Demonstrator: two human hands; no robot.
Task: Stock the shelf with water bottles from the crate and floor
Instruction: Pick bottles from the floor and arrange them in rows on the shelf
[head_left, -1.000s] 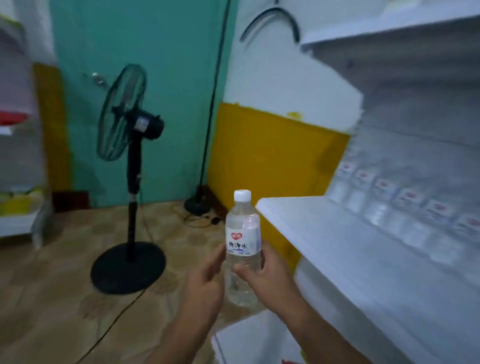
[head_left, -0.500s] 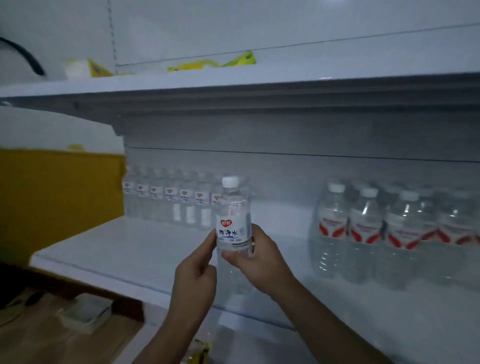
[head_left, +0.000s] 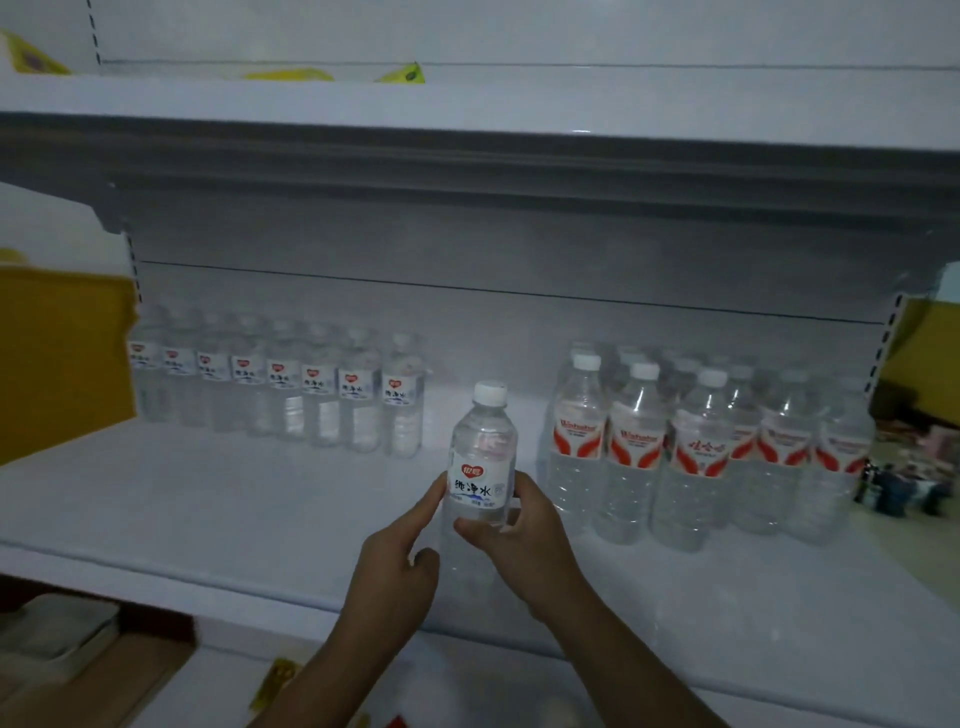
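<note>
both hands hold one small water bottle (head_left: 480, 470) upright over the white shelf (head_left: 218, 499), near the middle of the view. the left hand (head_left: 397, 564) grasps it from the 9 o'clock side, its fingertips against the label edge and the clear body below. the right hand (head_left: 524, 540) grasps it from the 3 o'clock side, thumb curled across the front just under the label and fingers wrapped round behind. the bottle has a white cap and a white label with a red heart mark and blue characters. whether its base touches the shelf i cannot tell, since the hands and the clear plastic hide it.

at about 10 o'clock from the held bottle, a row of small bottles (head_left: 291, 395) with the same label stands along the back of the shelf, close side by side. at 3 o'clock, just beside the right hand, stands a group of larger bottles (head_left: 701, 447) with red and white labels, several rows deep. between the two groups is a bare gap of shelf, and the held bottle sits in front of that gap.

above, at 12 o'clock, an upper shelf (head_left: 467, 109) carries yellow packets (head_left: 400, 75). a yellow wall (head_left: 57, 358) shows at 9 o'clock, beyond the shelf's end.
</note>
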